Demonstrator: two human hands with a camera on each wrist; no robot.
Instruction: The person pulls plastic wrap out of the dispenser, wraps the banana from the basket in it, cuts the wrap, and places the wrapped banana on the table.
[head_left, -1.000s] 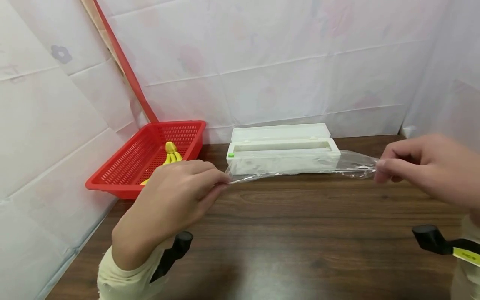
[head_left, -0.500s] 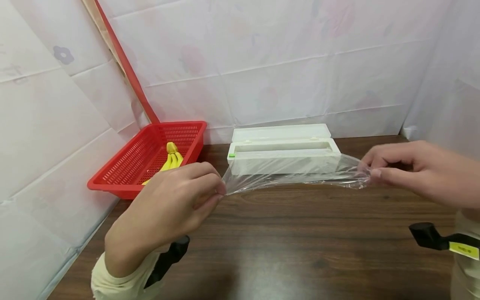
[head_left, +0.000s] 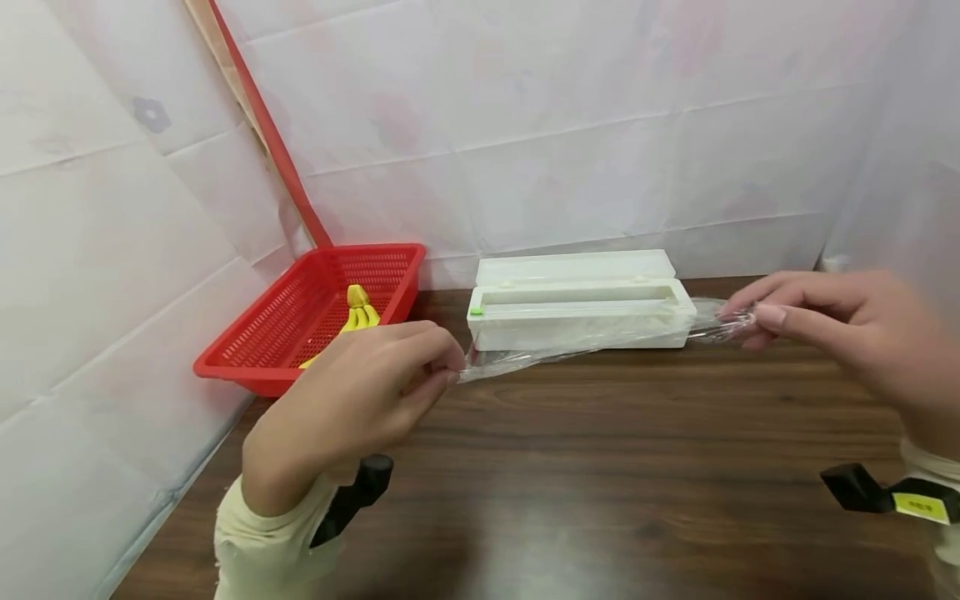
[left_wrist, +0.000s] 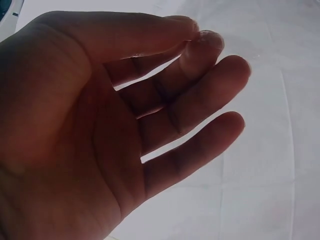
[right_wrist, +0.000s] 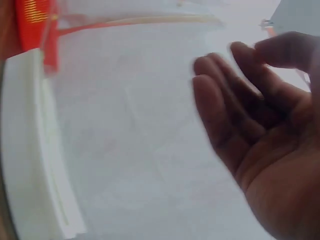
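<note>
A sheet of clear plastic wrap [head_left: 540,357] stretches in front of a white wrap dispenser box [head_left: 585,325], whose lid is raised at the back. My left hand [head_left: 352,400] pinches the wrap's left end between thumb and fingertips, as the left wrist view also shows with the thumb on the fingers [left_wrist: 202,47]. At the other end, my right hand [head_left: 832,325] pinches a bunched part of the wrap beside the box's right side. In the right wrist view the right hand [right_wrist: 265,115] is blurred, its thumb against a fingertip.
A red plastic basket [head_left: 262,329] stands left of the box, with yellow bananas [head_left: 360,308] in it, partly behind the left hand. A small green piece [head_left: 476,312] sits on the box's left front edge. White sheeting [head_left: 562,150] hangs behind the brown wooden table [head_left: 600,483].
The wrap first came lower and nearer, hanging wider, then its right end rose again with my right hand. Both hands kept hold. The whole view has shifted slightly.
</note>
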